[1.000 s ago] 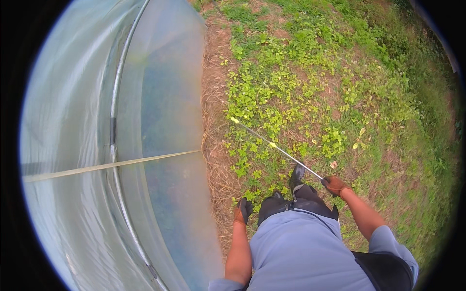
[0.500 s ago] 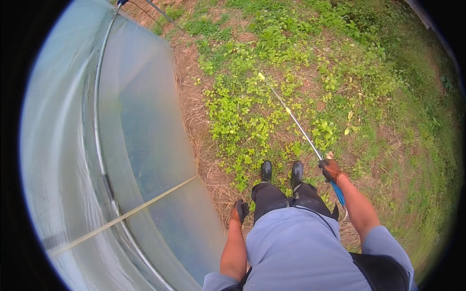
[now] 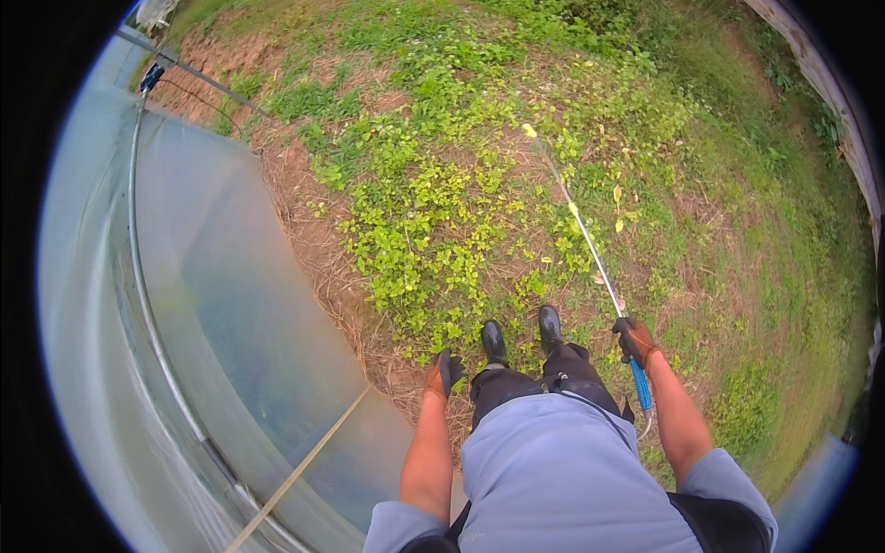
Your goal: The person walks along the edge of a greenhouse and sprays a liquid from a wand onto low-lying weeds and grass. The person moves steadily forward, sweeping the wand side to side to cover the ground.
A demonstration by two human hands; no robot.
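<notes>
My right hand (image 3: 636, 341), in an orange and dark glove, is closed around the handle of a spray wand (image 3: 593, 247). The thin metal lance reaches forward and slightly left over the weeds, with a yellow-green nozzle (image 3: 529, 131) at its far end. Behind the hand the wand's blue grip (image 3: 641, 384) shows, with a pale hose curving off below it. My left hand (image 3: 444, 373), gloved alike, hangs beside my left thigh with nothing visible in it. Its fingers look loosely bent and apart, near the straw-covered strip of ground.
Along the left runs a plastic-film greenhouse wall (image 3: 240, 267) with a long metal pipe (image 3: 152, 323) and a yellowish strap (image 3: 295, 475). Low leafy weeds (image 3: 415, 249) and dry straw cover the ground. My black boots (image 3: 494, 343) stand among them. A pale edge (image 3: 830, 92) curves along the far right.
The greenhouse wall has slid left and down in view. My left hand has swung forward. The wand's nozzle has shifted right, and my right hand still grips the wand.
</notes>
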